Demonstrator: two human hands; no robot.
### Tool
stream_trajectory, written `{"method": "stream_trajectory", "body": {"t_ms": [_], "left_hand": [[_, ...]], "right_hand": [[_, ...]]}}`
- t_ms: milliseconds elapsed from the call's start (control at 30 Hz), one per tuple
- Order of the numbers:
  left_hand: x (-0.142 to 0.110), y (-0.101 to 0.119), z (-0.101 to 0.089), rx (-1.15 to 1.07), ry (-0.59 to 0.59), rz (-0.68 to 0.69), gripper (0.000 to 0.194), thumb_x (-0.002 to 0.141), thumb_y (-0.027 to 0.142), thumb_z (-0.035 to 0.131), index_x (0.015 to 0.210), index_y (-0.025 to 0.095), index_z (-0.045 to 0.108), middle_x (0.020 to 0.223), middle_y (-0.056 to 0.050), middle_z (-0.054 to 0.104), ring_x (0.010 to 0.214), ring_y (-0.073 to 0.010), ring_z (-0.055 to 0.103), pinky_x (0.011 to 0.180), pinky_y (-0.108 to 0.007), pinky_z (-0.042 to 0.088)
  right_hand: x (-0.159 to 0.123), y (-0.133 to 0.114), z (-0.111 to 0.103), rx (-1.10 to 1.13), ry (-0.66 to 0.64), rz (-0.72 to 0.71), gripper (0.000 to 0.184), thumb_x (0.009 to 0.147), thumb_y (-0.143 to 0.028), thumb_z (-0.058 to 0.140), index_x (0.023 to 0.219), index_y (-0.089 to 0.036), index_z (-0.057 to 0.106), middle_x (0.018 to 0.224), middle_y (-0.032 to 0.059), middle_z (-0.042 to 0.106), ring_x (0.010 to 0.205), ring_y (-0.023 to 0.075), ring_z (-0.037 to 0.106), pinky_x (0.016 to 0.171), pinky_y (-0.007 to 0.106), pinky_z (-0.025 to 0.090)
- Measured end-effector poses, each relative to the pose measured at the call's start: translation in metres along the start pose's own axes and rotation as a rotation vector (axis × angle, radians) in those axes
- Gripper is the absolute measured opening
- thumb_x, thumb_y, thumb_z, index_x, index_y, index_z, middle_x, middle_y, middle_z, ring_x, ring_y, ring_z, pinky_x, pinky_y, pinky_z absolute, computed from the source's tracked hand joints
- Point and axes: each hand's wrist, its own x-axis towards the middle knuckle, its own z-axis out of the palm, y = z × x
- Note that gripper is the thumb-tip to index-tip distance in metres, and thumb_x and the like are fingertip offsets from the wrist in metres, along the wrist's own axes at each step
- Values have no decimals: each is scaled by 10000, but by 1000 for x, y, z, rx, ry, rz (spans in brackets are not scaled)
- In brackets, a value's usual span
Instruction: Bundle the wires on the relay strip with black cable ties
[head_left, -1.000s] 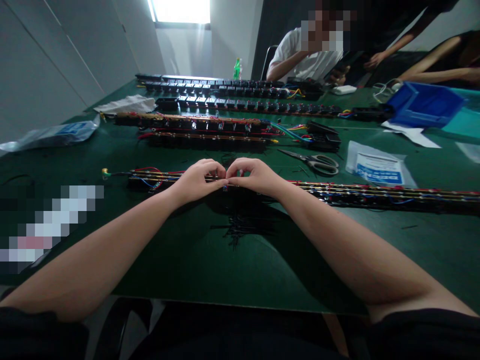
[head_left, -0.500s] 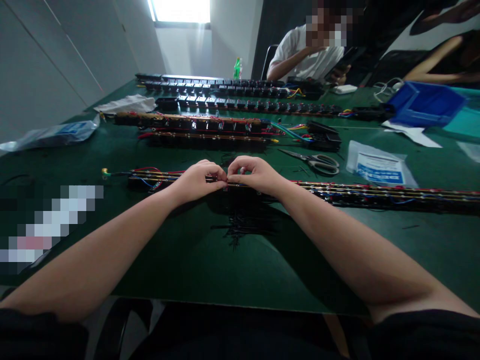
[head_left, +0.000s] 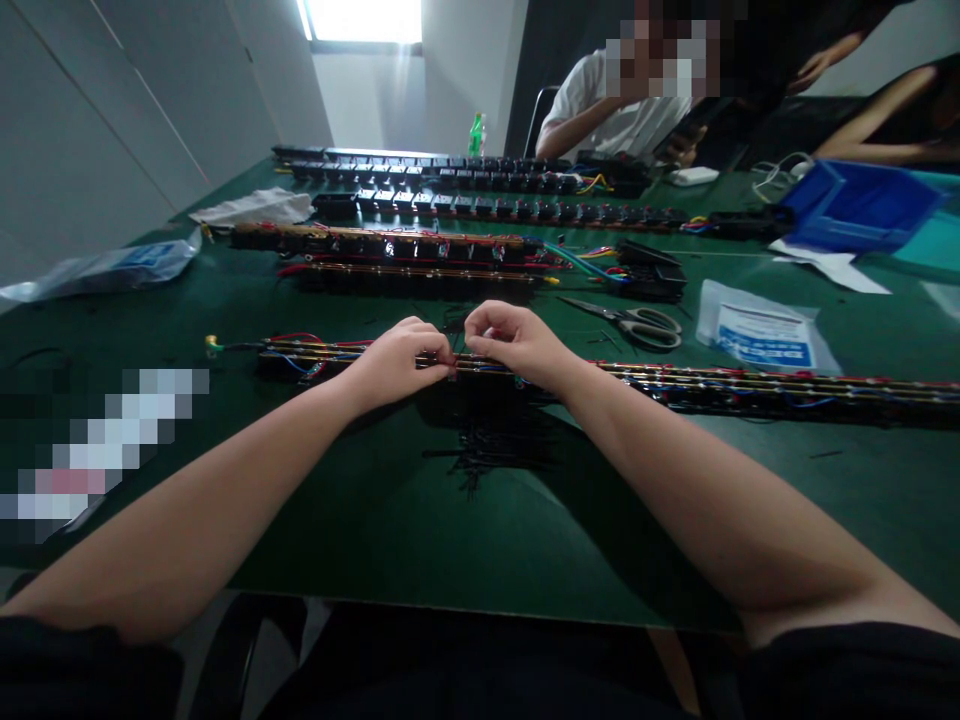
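A clear plastic packet point(head_left: 139, 262) lay between nine and ten o'clock of the left hand point(head_left: 412, 357), pushed out, it seemed, to leave elbow room. The long wired strip point(head_left: 780, 387) ran under both hands, from nine o'clock to past three, laid crosswise probably so either hand could reach along it. The left hand bore on it, thumb and forefinger curled close at its near edge, likely to steady that spot; whether they pinched anything, I could not tell. At six o'clock of the right hand point(head_left: 517, 343), dark thin strands point(head_left: 502, 447) sat handily near the body. That hand's thumb and forefinger arched together just above the strip, any grip unclear. Scissors point(head_left: 649, 327) waited near three o'clock, apparently kept within reach.
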Motion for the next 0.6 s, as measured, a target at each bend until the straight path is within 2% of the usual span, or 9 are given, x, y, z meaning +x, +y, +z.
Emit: {"method": "stream_trajectory", "body": {"t_ms": [233,400,533,600], "left_hand": [[1,-1,-1,47,-18,17,67,841,243,669,796,196,686,888,-12,682,922,-184,569,898,-362,448],[-1,1,0,105,-14,48,85,861,255,643,814,191,676,886,-19,680,916,-187,559,873,-352,448],[-5,4,0,224,18,150,105,896,246,585,884,196,676,904,-23,688,914,-190,567,838,-349,439],[-6,4,-1,272,22,221,115,904,248,575,899,205,681,933,-25,698,917,-192,579,816,-348,431]], "right_hand": [[1,2,0,76,29,-17,138,812,-297,652,810,-187,569,813,-14,518,744,109,471,668,261,390],[3,7,-1,218,177,-1,178,864,-353,586,852,-218,471,762,-42,457,678,94,449,633,246,380],[2,2,1,122,39,31,167,850,-325,614,830,-202,504,745,-33,495,682,102,459,634,259,386],[1,0,2,90,46,32,139,855,-303,595,832,-201,505,746,-31,502,682,106,458,636,266,388]]}}
